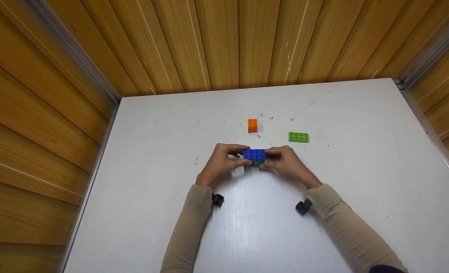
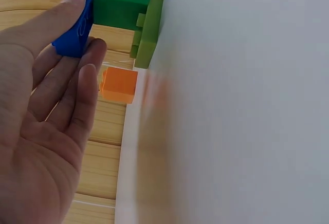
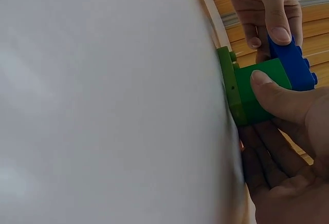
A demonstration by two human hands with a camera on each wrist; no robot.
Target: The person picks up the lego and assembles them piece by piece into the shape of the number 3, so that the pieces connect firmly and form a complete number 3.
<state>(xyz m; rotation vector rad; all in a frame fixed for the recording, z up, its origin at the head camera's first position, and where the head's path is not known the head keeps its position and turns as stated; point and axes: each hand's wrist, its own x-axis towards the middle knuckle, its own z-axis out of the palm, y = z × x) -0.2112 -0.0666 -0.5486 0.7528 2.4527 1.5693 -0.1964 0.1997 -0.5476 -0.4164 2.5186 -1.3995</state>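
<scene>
Blue brick (image 1: 254, 153), mid-frame in the head view, seems light, rigid, best held by its smooth sides; left fingers (image 2: 86, 93) pinch it, right fingers (image 3: 277, 151) the green brick (image 3: 252, 100).

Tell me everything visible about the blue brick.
The blue brick looks plastic and rectangular, with two rows of four studs on top. It sits studs up, long side running left to right, on the green block, its left end overhanging. The left hand pinches that end, thumb on the near side. Whether it is pressed fully home cannot be told.
</scene>
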